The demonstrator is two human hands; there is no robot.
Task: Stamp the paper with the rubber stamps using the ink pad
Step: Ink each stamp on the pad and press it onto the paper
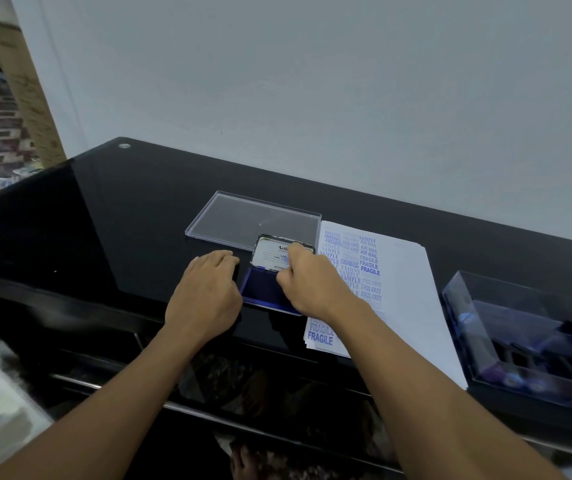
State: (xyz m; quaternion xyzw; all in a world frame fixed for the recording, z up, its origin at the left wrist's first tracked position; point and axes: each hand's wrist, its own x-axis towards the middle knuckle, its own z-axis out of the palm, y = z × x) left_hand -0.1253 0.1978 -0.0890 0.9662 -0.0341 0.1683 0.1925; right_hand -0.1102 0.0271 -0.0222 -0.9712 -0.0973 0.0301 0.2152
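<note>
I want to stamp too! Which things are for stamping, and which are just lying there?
For stamping: ink pad; ink pad lid, pinched by the right hand; paper; small dark thing, maybe a stamp, gripped by the left hand; box of stamps.

Just lying there: clear flat lid; cardboard box.

Both bare forearms reach forward and converge. Left hand point(208, 289): palm down, knuckles up, fingers curled under; what they close on is hidden. Right hand point(307, 282): back upward, fingers curled, fingertips pinching the top edge of the ink pad lid point(270, 252).
</note>
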